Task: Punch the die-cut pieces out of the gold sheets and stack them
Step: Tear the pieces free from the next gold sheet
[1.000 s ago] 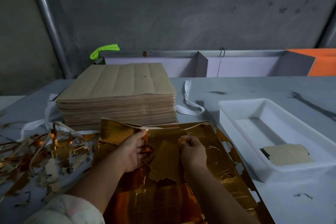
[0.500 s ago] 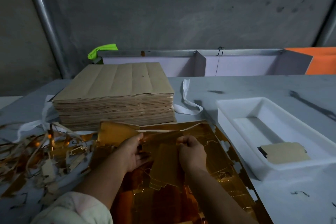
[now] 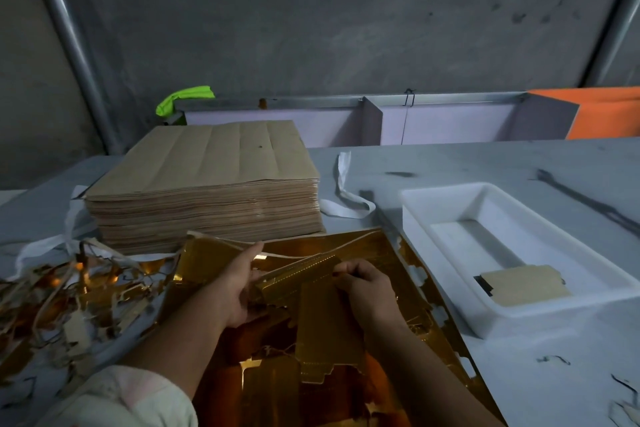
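Both hands meet over the gold sheet (image 3: 381,246) and share 1 die-cut piece (image 3: 322,329), a T-shaped gold blank lifted slightly off the sheet. The left hand (image 3: 239,288) grips the left end of its crossbar, with its thumb stretched up along the top edge and its fingers curled underneath, out of sight. The right hand (image 3: 367,291) pinches the right end of the crossbar, its fingers (image 3: 349,270) bent tightly over the edge. The stem of the piece hangs down between the 2 wrists toward the person.

The sheet spreads beneath and beyond both sets of fingertips, its notched right edge running past the right wrist. Just beyond the fingertips stands a tall stack of brown sheets (image 3: 207,184). Outside the left fingers lies a tangled heap of gold and brown scrap strips (image 3: 62,298). Outside the right fingers sits a white tray (image 3: 450,188) holding 1 punched piece (image 3: 526,288), brown side up. A white strap (image 3: 343,191) lies on the grey table (image 3: 485,163) between stack and tray. A pale sleeve (image 3: 121,402) covers the left forearm near the bottom edge.
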The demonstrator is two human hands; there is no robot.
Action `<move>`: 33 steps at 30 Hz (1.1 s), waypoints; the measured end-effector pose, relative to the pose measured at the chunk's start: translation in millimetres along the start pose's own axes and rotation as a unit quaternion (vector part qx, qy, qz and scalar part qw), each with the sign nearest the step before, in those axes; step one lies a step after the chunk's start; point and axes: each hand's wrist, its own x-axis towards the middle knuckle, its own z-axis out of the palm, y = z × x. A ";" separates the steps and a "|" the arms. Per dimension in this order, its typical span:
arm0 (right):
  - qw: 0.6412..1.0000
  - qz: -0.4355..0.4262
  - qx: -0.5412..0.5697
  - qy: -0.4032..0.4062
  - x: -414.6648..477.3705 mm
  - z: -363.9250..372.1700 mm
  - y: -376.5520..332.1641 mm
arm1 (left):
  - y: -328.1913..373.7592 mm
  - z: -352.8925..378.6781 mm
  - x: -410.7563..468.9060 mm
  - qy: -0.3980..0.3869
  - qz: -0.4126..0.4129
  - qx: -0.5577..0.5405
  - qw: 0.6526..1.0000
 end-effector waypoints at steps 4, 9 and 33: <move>1.000 0.003 -0.011 -0.009 -0.5 -0.1 -0.6 | 0.0 -2.7 -8.3 -0.085 0.009 0.058 0.995; 0.999 -0.004 0.008 0.035 2.0 3.5 3.8 | -6.1 -0.9 -10.6 -0.102 0.047 0.082 0.990; 0.999 -0.031 -0.007 0.042 2.9 22.8 3.2 | -12.9 -7.9 -22.1 -0.281 0.060 0.194 0.938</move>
